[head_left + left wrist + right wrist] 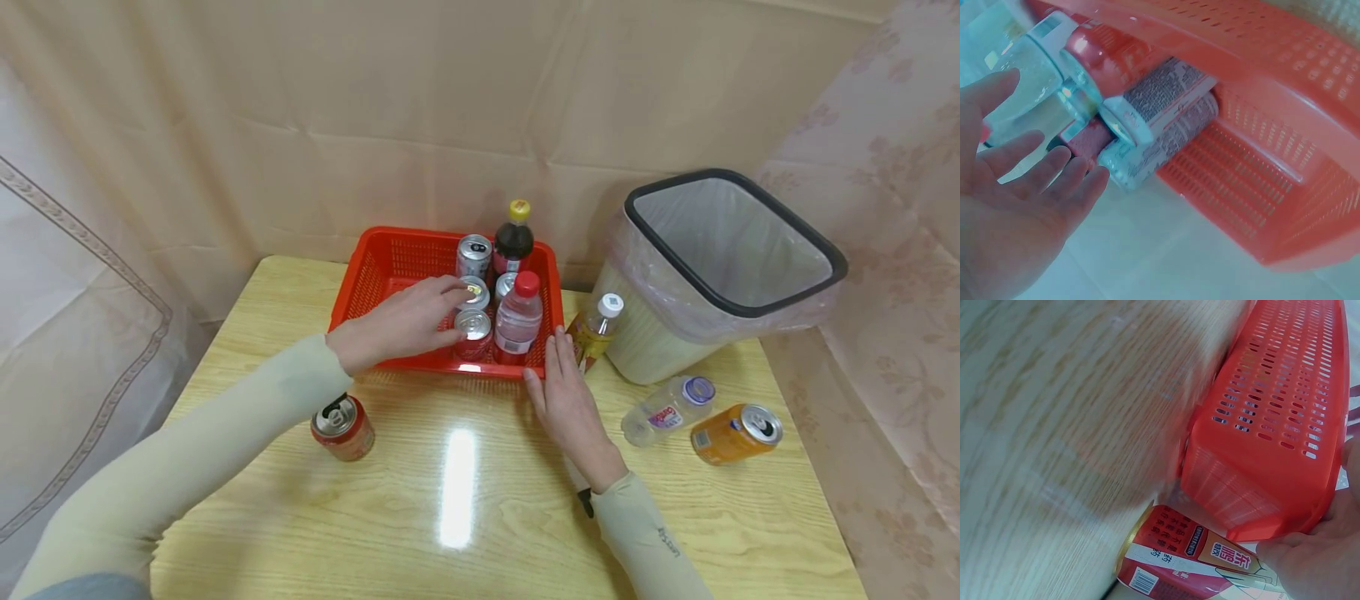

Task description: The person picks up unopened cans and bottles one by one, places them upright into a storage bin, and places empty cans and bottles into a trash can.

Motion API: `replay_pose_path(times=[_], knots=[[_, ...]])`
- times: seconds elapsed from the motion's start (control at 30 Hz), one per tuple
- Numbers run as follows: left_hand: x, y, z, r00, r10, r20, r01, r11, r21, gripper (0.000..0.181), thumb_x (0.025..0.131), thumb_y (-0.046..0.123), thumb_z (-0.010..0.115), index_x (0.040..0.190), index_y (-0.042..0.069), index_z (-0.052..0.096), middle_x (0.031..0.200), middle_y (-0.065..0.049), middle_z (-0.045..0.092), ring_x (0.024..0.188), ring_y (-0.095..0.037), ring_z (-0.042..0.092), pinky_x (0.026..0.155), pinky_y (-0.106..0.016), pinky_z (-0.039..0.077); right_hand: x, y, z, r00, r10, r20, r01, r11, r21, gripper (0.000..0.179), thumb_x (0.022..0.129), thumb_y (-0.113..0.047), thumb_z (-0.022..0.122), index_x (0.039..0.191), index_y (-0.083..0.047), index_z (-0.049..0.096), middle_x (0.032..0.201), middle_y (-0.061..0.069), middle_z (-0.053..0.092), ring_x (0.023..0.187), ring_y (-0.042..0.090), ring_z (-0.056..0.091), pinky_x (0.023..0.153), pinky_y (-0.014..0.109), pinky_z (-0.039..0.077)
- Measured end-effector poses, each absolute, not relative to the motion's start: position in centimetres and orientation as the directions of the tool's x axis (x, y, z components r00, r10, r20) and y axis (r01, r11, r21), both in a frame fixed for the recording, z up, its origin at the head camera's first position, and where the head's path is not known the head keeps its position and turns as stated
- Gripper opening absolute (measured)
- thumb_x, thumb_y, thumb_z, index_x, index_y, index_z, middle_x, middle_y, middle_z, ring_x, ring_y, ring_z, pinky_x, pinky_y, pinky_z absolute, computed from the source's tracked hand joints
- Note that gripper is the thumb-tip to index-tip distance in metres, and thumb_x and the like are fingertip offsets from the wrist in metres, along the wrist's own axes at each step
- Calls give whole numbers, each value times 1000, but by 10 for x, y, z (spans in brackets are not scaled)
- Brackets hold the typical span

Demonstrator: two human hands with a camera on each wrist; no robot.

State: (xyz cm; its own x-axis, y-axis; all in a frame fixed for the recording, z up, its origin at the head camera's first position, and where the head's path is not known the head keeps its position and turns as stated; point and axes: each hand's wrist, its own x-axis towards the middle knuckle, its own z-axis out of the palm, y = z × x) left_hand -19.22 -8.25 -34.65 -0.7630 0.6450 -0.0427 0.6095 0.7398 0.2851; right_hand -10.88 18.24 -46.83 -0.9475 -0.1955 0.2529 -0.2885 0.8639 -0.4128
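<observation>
The red basket sits just ahead of your hands, its drinks grouped toward your right. Your left hand reaches over its near side, fingers loosely spread and gripping nothing; I cannot tell whether they touch the front can beside them. Your right hand lies with nearly straight fingers against the basket's near right corner, also without a grip.

A sideways brush of your left fingers could topple the red-capped bottle just right of them, since it stands tall. An outward push from your right hand could knock over the amber bottle just beside its fingertips. If your left wrist drops, it could tip the red can near it.

The amber bottle's label, in the right wrist view, seems to read 东鹏, with a barcode. Farther right of that hand, the purple-capped bottle has a pink label and the orange can a blue mark, both too small to read surely.
</observation>
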Motion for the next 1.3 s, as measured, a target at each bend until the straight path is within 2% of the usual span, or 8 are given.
replay_pose_path(times=[0.23, 0.43, 0.8, 0.97, 1.17, 1.3], knots=[[-184, -101, -341, -776, 630, 26, 604, 730, 319, 63, 95, 32, 76, 149, 5, 55, 150, -15, 52, 137, -33, 48, 115, -49, 42, -108, 182, -468, -950, -194, 245, -284, 863, -418, 71, 110, -38, 47, 156, 13, 28, 169, 25, 16, 156, 41, 16, 122, 55, 26], [-179, -121, -341, -819, 572, 47, 546, 751, 371, 63, 95, 33, 75, 149, 9, 54, 151, -14, 50, 138, -34, 46, 115, -51, 41, -107, 181, -468, -953, -195, 231, -278, 866, -417, 73, 111, -41, 44, 157, 12, 27, 170, 24, 15, 156, 40, 15, 122, 56, 26], [-170, -171, -353, -894, 447, 31, 405, 778, 479, 75, 98, 51, 66, 155, 7, 45, 160, -17, 39, 146, -39, 37, 116, -62, 36, -106, 181, -467, -958, -194, 210, -267, 868, -418, 73, 111, -43, 42, 158, 10, 25, 171, 23, 12, 157, 38, 12, 123, 54, 25], [-160, -191, -360, -905, 415, 92, 394, 738, 548, 73, 102, 49, 62, 156, 5, 42, 160, -18, 39, 147, -41, 35, 118, -63, 30, -107, 181, -467, -961, -193, 197, -260, 872, -415, 73, 111, -43, 41, 159, 10, 24, 171, 21, 11, 158, 37, 12, 123, 53, 24], [-149, -208, -368, -916, 373, 149, 381, 692, 612, 67, 104, 43, 59, 156, 4, 42, 160, -19, 40, 146, -43, 36, 115, -67, 30, -108, 181, -468, -960, -191, 203, -261, 871, -417, 72, 111, -42, 41, 158, 11, 26, 171, 22, 12, 157, 38, 13, 123, 54, 24], [-140, -217, -376, -917, 326, 229, 394, 655, 645, 59, 105, 36, 60, 153, 3, 46, 156, -20, 44, 143, -44, 39, 113, -69, 31, -108, 182, -467, -961, -188, 202, -259, 871, -418, 73, 111, -44, 40, 159, 10, 25, 171, 21, 11, 157, 38, 12, 123, 54, 24]])
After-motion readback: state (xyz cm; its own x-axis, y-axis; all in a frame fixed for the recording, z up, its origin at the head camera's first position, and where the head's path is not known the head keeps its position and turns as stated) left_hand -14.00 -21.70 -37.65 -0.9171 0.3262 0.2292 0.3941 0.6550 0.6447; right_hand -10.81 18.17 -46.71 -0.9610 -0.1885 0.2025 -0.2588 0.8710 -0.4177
